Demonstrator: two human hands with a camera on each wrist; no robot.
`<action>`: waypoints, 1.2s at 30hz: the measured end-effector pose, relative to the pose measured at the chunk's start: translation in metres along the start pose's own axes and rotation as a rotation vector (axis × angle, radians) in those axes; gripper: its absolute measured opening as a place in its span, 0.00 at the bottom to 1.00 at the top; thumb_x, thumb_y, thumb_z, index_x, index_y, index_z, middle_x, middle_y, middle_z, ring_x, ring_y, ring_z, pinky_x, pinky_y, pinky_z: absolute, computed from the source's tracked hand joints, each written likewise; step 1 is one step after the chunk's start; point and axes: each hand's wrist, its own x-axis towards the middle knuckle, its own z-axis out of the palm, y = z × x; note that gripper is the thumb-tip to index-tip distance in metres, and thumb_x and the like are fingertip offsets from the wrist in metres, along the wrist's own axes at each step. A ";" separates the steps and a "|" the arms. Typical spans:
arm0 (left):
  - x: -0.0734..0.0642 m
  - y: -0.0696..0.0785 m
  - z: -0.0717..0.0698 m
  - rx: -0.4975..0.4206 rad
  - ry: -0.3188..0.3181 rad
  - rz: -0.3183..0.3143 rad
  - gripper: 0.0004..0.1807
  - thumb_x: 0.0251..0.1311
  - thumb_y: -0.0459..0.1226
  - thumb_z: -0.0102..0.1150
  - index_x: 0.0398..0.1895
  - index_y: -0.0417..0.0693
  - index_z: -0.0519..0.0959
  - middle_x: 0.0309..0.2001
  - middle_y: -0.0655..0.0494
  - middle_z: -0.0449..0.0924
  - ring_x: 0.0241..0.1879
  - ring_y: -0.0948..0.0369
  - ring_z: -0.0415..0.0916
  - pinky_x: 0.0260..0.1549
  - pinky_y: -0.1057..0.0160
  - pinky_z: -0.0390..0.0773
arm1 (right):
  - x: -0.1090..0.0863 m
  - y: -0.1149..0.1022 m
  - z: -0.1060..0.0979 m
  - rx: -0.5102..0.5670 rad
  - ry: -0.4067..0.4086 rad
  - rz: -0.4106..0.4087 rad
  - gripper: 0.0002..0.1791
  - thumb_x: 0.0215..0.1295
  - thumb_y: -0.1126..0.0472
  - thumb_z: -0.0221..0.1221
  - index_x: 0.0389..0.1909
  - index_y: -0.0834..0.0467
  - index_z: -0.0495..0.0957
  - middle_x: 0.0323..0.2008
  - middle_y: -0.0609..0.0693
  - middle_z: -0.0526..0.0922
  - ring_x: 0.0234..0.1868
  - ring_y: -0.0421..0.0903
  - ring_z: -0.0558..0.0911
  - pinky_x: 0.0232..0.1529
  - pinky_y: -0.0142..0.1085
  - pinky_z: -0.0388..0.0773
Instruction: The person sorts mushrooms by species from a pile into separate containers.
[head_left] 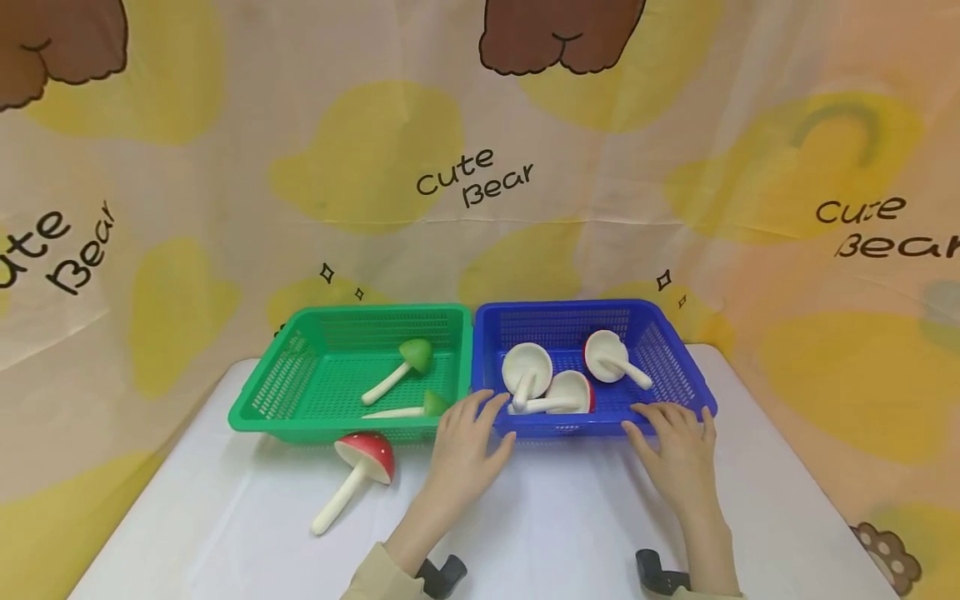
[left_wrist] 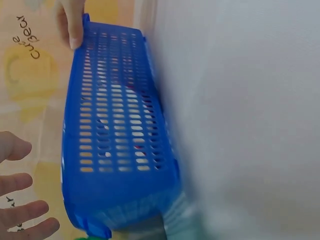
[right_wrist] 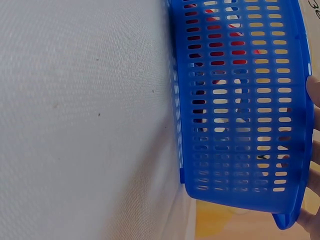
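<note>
In the head view my left hand is over the front of the blue basket, near its left corner. The left wrist view shows its fingers spread, with a gap to the rim. My right hand is at the basket's front right, its relaxed fingers right at the rim in the right wrist view. Inside the basket lie a mushroom with its white underside up, a red-edged mushroom and another red-edged mushroom at the right. Their stems are white.
A green basket stands against the blue basket's left side, with a green-capped mushroom and another green-capped mushroom inside. A red-capped mushroom lies on the white table before it. A patterned cloth hangs behind.
</note>
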 end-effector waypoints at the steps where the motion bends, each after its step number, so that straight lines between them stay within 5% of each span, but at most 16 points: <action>1: -0.003 -0.002 -0.001 0.004 0.003 -0.005 0.26 0.58 0.45 0.62 0.60 0.52 0.74 0.59 0.48 0.74 0.61 0.48 0.70 0.60 0.43 0.68 | 0.000 0.000 -0.001 0.001 0.003 0.000 0.17 0.63 0.53 0.61 0.48 0.57 0.80 0.48 0.61 0.81 0.56 0.64 0.70 0.67 0.68 0.45; 14: -0.031 -0.050 -0.019 0.172 0.105 0.074 0.23 0.54 0.41 0.66 0.56 0.50 0.77 0.55 0.49 0.76 0.57 0.49 0.73 0.59 0.45 0.70 | -0.001 0.001 0.003 0.017 0.006 0.013 0.17 0.63 0.52 0.61 0.48 0.58 0.80 0.48 0.62 0.81 0.57 0.65 0.69 0.68 0.67 0.43; 32: -0.061 -0.121 -0.052 0.372 0.188 0.324 0.24 0.43 0.35 0.69 0.49 0.46 0.80 0.50 0.45 0.79 0.50 0.47 0.76 0.51 0.47 0.74 | -0.002 0.001 0.002 0.018 -0.005 0.007 0.17 0.63 0.52 0.60 0.49 0.58 0.80 0.48 0.63 0.80 0.57 0.65 0.69 0.68 0.67 0.43; 36: -0.062 -0.135 -0.057 0.423 0.165 0.413 0.16 0.63 0.43 0.53 0.50 0.47 0.80 0.50 0.45 0.79 0.51 0.48 0.76 0.51 0.49 0.75 | -0.002 0.001 0.001 0.020 0.002 0.003 0.17 0.64 0.52 0.60 0.48 0.58 0.80 0.48 0.62 0.80 0.56 0.65 0.69 0.68 0.67 0.43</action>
